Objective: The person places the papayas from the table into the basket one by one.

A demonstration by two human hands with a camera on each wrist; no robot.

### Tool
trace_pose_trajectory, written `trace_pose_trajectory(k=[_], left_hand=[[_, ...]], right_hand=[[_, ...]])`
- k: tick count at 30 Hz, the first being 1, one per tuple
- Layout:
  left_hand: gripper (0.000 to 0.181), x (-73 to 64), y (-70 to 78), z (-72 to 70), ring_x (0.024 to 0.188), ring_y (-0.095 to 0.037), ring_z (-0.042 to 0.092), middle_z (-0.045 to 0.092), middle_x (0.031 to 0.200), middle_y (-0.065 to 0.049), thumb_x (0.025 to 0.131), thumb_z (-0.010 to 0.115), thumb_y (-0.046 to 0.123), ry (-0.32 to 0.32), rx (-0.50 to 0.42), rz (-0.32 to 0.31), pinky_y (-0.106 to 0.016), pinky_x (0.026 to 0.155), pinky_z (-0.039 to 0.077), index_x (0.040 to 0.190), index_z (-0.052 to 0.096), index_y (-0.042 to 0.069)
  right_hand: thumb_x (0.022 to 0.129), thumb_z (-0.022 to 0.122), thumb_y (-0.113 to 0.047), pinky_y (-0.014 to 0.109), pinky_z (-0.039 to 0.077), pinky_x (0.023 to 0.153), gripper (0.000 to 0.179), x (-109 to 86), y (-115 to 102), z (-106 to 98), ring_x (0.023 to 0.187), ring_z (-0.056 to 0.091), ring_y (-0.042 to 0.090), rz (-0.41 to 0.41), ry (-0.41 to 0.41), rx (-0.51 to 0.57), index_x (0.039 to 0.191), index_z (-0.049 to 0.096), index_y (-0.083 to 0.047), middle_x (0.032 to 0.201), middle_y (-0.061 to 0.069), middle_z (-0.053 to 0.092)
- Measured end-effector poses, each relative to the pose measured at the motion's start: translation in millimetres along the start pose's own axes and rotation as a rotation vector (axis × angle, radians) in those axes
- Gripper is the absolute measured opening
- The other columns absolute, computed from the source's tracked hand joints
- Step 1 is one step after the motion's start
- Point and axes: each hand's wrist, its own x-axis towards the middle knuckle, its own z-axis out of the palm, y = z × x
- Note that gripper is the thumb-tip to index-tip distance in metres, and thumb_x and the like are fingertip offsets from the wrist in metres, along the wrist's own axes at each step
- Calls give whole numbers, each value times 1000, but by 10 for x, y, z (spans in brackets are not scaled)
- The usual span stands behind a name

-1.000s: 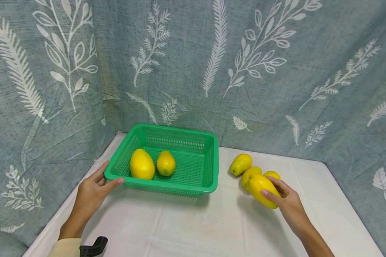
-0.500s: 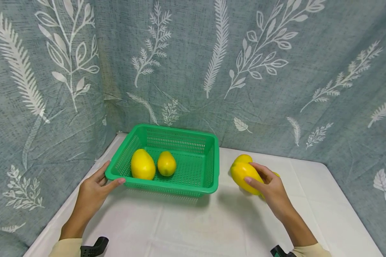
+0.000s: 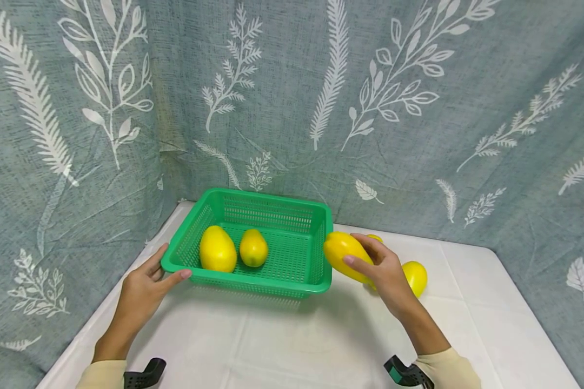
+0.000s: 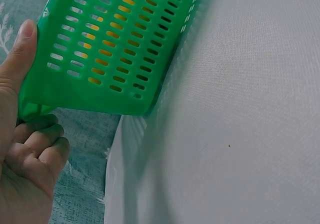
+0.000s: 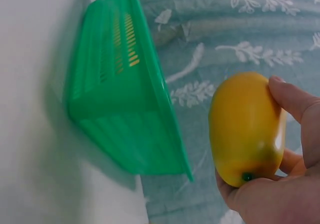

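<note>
My left hand grips the front left corner of a green plastic basket, thumb over the rim and fingers curled beneath it. Inside the basket lie a large yellow mango and a smaller yellow mango. My right hand holds another yellow mango between thumb and fingers, raised beside the basket's right rim. In the right wrist view, that held mango shows a dark green stem spot at its lower end. The basket's slotted side fills the upper left wrist view.
Behind my right hand, another yellow mango rests on the white tablecloth. More yellow fruit there is mostly hidden by the hand and the held mango. A grey-green curtain with white leaf prints hangs close behind and along both sides.
My right hand has carried the held mango leftward and away from the other fruit, up to the basket's right rim. My left hand stays on the basket corner.
</note>
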Motion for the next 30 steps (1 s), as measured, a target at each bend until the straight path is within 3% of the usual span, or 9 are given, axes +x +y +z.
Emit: trace_pose_trajectory(k=[14,19,25,30], left_hand=[[90,4,7,6,142,-41,44,38,162,-27,98,80,29,7,-7,-14,2,83,44,167,28,4],[90,7,4,14,142,-41,44,38,163,-27,98,80,29,3,-10,-16,2,82,44,167,27,5],[91,2,-4,17,142,-42,44,38,162,-28,98,80,30,0,-14,-10,2,83,44,167,27,4],[91,4,-7,7,143,-41,44,38,163,-27,98,80,30,2,-6,-5,2,83,44,167,27,4]], right_hand=[[98,79,-25,24,53,100,59,144,-95,357,125,57,25,-4,-93,12,152,57,-15,144,9,60],[100,77,-21,26,53,104,58,170,-140,440,131,58,26,-56,-79,12,153,55,-13,146,10,60],[100,77,-20,43,44,120,57,185,-117,451,144,53,32,-96,-45,5,152,54,-13,151,9,59],[99,79,-22,45,44,120,59,166,-88,396,144,53,33,-95,-32,-5,152,55,-15,150,10,60]])
